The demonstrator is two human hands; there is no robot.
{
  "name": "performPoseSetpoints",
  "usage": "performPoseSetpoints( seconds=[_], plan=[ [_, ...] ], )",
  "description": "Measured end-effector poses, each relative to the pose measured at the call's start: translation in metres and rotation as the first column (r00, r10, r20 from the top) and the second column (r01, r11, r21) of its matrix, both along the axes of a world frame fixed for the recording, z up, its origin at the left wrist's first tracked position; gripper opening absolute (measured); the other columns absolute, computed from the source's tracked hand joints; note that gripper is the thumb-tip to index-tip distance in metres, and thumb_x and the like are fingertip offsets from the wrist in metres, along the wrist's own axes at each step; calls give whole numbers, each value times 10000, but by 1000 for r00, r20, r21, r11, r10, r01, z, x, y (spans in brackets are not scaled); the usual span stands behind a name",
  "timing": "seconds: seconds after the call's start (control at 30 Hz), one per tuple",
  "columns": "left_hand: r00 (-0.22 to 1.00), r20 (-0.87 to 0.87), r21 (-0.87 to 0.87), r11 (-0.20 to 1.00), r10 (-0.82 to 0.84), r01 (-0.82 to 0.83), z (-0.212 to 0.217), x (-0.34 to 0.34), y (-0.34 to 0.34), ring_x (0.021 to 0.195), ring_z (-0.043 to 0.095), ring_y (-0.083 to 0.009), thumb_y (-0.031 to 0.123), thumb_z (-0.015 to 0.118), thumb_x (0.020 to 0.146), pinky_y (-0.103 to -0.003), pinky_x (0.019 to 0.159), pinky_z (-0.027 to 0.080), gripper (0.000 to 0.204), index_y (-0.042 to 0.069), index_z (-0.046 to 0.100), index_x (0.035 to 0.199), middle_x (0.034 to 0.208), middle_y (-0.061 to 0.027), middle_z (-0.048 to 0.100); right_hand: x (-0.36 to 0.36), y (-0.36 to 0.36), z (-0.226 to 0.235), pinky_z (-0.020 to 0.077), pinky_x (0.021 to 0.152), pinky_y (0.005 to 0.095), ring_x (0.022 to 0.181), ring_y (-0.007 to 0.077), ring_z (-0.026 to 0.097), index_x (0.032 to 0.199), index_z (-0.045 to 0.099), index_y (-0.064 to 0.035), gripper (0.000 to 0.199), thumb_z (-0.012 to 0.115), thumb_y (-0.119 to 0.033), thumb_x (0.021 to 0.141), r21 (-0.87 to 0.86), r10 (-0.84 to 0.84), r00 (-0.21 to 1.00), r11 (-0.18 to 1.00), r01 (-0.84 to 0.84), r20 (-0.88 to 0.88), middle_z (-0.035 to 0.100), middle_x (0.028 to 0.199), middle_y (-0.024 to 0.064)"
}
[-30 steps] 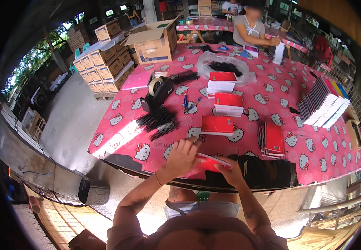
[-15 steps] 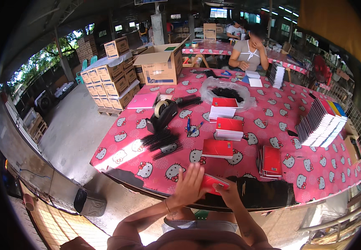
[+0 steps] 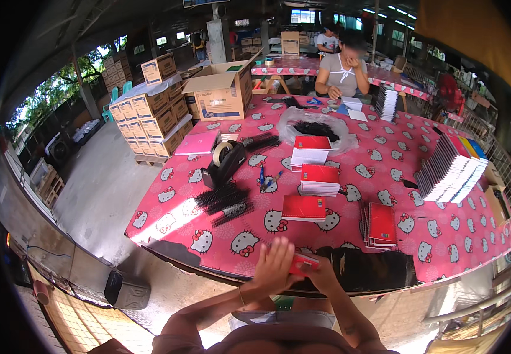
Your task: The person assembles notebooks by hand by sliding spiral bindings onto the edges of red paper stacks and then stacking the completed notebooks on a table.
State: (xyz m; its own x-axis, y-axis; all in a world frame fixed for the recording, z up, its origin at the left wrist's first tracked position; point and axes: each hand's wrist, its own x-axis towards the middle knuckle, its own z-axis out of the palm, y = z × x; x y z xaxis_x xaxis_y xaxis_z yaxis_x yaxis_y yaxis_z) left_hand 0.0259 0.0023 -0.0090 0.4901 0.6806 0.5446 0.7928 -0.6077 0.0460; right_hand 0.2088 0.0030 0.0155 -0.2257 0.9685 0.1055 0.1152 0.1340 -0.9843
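Over the near table edge, a small red-covered notebook (image 3: 304,262) is gripped in my right hand (image 3: 324,277), thumb on its cover. My left hand (image 3: 274,266) lies with fingers stretched out along the notebook's left side, covering part of it. Just beyond stands a low stack of red notebooks (image 3: 304,207), with another red stack (image 3: 320,178) and a third red stack (image 3: 313,144) farther back. To the right are spiral-bound red notebooks (image 3: 381,224). Black spiral coils (image 3: 225,202) lie on the left, near a tape dispenser (image 3: 226,165).
A pink patterned cloth covers the table (image 3: 385,177). Blue pens (image 3: 267,178) and a plastic bag of black coils (image 3: 319,130) lie mid-table. A tall notebook pile (image 3: 453,168) stands right. An open carton (image 3: 217,97) is at the back left. A co-worker (image 3: 344,74) sits across.
My hands and the notebook between them have shifted slightly, and less of the notebook's cover shows. The view has turned a little, so the whole table sits slightly farther left.
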Motion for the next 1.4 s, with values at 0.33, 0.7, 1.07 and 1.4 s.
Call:
performPoseSetpoints(
  seconds=[0.33,0.7,1.07,1.4],
  plan=[
    [987,-90,63,990,131,-126,39,7,37,1433,351,-361,645,547,863,-604,1136,208,926,-57,388,1447,1492,-264,403,-2,15,-13,511,813,297,880,148,658,1162,673,-12,267,660,-102,911,78,1,993,997,-10,115,725,998,101],
    [983,-164,-201,978,-84,50,-15,3,-11,1456,309,-349,606,526,904,-627,1132,206,859,-24,380,1469,1536,-228,361,8,31,-46,532,803,332,915,217,708,1212,657,-24,328,680,-80,890,117,12,998,993,-20,67,717,1033,167],
    [985,-107,-85,988,-136,127,-8,16,7,1475,271,-364,615,514,902,-648,1135,156,872,-41,378,1461,1547,-241,340,6,30,-57,541,799,370,988,345,707,1169,667,-6,344,662,-67,830,163,0,989,986,-24,149,707,1029,220],
    [982,155,-113,985,-111,129,31,15,27,1237,559,-266,309,627,932,-637,1153,152,397,65,631,1245,1246,-96,644,12,29,-41,537,806,371,961,330,711,1180,666,-32,354,727,-149,852,91,22,980,995,-41,197,713,1011,186]
  ],
)
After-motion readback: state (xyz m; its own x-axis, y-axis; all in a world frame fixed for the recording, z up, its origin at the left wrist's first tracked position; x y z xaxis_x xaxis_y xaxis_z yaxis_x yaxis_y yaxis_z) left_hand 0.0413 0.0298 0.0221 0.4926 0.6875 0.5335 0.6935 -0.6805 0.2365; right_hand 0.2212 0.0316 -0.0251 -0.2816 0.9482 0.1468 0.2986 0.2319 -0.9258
